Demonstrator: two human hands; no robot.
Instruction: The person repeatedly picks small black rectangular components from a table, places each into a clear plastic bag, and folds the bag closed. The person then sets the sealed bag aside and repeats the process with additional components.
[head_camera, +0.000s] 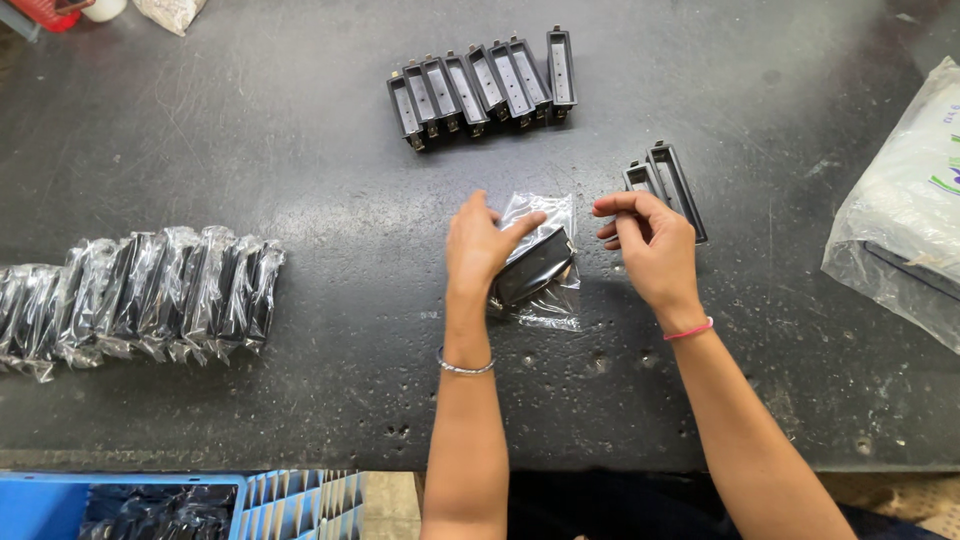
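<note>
The left hand (480, 245) pinches a clear plastic bag (545, 262) holding a black plastic housing (535, 265), at mid-table (300, 130); the right hand (650, 245) hovers just beside it, fingers curled, gripping nothing visible. The housing looks light and stiff, the film thin and slippery, best taken at the open edge. Eight bare housings (480, 85) stand in a row; two more (665, 180) lie near the right hand; about seven bagged ones (165, 290) lie at left.

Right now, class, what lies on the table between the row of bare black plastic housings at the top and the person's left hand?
Head view: only bare dark tabletop lies between them.
</note>
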